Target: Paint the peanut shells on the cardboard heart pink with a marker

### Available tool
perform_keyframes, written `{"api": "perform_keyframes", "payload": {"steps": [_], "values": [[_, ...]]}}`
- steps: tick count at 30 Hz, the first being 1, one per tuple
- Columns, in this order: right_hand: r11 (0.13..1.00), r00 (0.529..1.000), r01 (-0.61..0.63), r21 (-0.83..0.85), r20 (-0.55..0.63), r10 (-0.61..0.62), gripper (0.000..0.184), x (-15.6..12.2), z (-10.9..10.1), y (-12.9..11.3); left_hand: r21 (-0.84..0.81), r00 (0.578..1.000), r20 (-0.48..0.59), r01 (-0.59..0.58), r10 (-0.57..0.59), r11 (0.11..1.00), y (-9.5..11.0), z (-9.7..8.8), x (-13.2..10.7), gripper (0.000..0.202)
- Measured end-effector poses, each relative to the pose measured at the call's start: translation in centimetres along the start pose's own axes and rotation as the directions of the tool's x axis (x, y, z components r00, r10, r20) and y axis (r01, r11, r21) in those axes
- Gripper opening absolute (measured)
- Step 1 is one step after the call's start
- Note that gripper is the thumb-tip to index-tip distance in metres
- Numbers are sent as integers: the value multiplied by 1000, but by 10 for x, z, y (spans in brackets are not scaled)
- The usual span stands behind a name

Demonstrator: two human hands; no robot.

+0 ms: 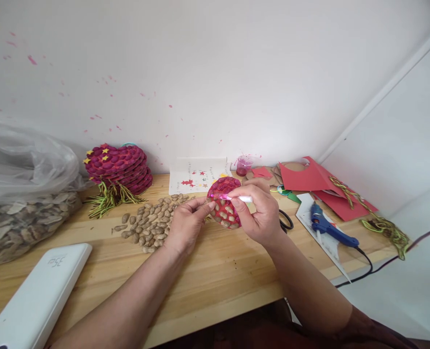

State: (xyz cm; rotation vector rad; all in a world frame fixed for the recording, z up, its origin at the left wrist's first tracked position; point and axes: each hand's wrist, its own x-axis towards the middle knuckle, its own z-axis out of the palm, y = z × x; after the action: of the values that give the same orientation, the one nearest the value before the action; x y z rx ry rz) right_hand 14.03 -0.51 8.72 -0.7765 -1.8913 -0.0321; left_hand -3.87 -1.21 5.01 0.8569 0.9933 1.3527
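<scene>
My left hand pinches the left edge of a round red disc with peanuts stuck over its face. The upper part of the disc is magenta, while peanuts lower down keep their tan shells. Between the fingers of my right hand is a thin paintbrush with a white handle end and a pink-stained front, lying across the disc. Its tip touches or hovers just over the peanuts near the left edge; I cannot tell which. Loose peanuts are heaped on the wooden table beside my left hand.
Left are a plastic bag of peanuts, a white power bank and stacked magenta peanut pieces. Behind stand a printed sheet and a cup of pink paint. Right are red card, a blue glue gun and yarn.
</scene>
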Motion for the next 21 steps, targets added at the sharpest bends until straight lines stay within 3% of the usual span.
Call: {"api": "perform_keyframes", "payload": {"steps": [21], "values": [[1000,1000,8,13,-27,-8,11,3,0,-3,8,1000,1,18,-18,1000,1,-1,0,37]]}}
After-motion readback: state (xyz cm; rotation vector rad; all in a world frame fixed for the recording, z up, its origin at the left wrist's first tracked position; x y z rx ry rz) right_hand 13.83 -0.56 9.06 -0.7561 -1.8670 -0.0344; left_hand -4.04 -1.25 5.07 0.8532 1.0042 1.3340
